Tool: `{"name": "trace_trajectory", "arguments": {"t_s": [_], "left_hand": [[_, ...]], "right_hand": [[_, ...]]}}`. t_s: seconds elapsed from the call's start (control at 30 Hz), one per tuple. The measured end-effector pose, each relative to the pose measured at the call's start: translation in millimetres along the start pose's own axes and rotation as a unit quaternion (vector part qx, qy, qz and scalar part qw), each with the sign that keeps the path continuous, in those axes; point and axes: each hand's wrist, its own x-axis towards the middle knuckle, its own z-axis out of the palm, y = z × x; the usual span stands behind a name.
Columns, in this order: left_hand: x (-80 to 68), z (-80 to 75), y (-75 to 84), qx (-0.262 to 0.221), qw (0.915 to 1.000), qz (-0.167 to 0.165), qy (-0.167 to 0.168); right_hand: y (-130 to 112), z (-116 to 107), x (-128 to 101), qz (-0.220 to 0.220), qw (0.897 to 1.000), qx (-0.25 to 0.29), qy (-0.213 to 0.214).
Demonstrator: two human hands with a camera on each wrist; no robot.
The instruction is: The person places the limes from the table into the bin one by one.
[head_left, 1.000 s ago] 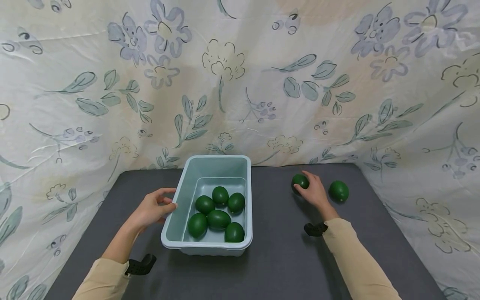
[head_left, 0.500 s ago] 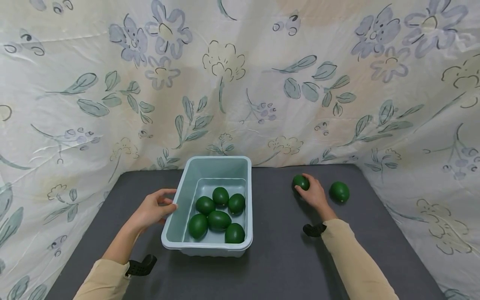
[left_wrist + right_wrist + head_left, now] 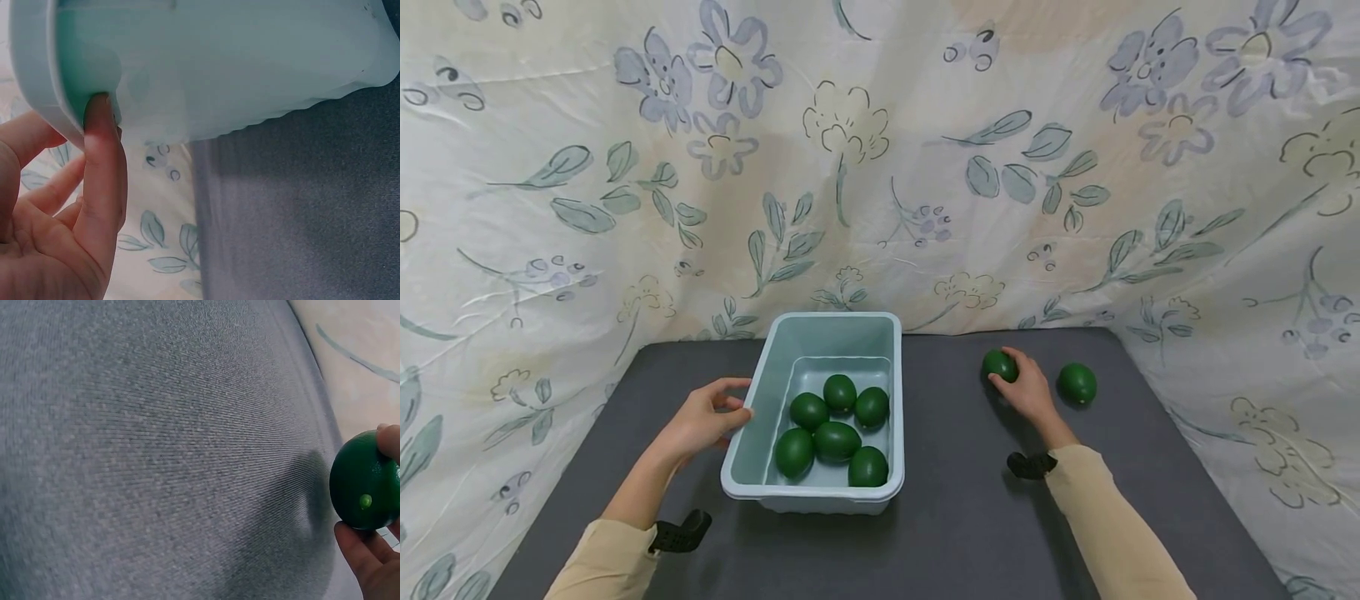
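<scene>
From the head camera, your right hand (image 3: 1026,388) sits right of centre, fingers curled over a green lime (image 3: 1000,365) that rests on the grey table mat (image 3: 955,517). A second lime (image 3: 1077,382) lies just to the right of that hand, apart from it, and nearer the mat's right edge where the floral cloth backdrop (image 3: 880,167) comes down. Between the held lime and the pale teal plastic bin (image 3: 891,400) at centre there is a bare strip of mat. Your left hand (image 3: 703,419) is at the bin's left rim, thumb tip against the rim, the other fingers loosely bent above it and gripping nothing. Six limes (image 3: 838,429) lie clustered in the bin's bottom, its far end uncovered. The bin's near rim stands well back from the mat's front edge.

From the left wrist camera, the bin's outer wall (image 3: 237,69) fills the top of the frame. Your thumb (image 3: 103,162) presses up under the rim lip at upper left; the remaining fingers lie relaxed at lower left. Bare mat runs down the right side, cloth showing beside it.

From the right wrist camera, the lime (image 3: 365,487) is at the right edge, pinched between a fingertip above and another below. Open mat covers the whole left of the frame, its edge meeting cloth at upper right.
</scene>
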Motion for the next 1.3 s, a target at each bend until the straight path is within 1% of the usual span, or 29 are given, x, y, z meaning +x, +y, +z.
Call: {"name": "trace_trajectory", "arguments": {"t_s": [0.37,0.77,1.07,1.3], "left_hand": [[-0.3,-0.1,1.0,-0.005,1.0000,0.001,-0.007],[0.6,-0.2,-0.5,-0.006,1.0000,0.003,-0.005],[0.3,-0.4,1.2,-0.007,1.0000,0.003,-0.007],[1.5,-0.6,-1.1,-0.003,1.0000,0.002,-0.008]], "right_hand": [[-14.6,-7.9,-5.7,-0.036,0.999,-0.006,-0.006],[-31.5,-11.2,-11.6,-0.058,0.998,0.007,-0.023],[-51.1,-18.2,-12.5,-0.083,0.996,0.016,-0.031],[-69.5,-24.5,-14.4,-0.107,0.993,0.022,-0.031]]}}
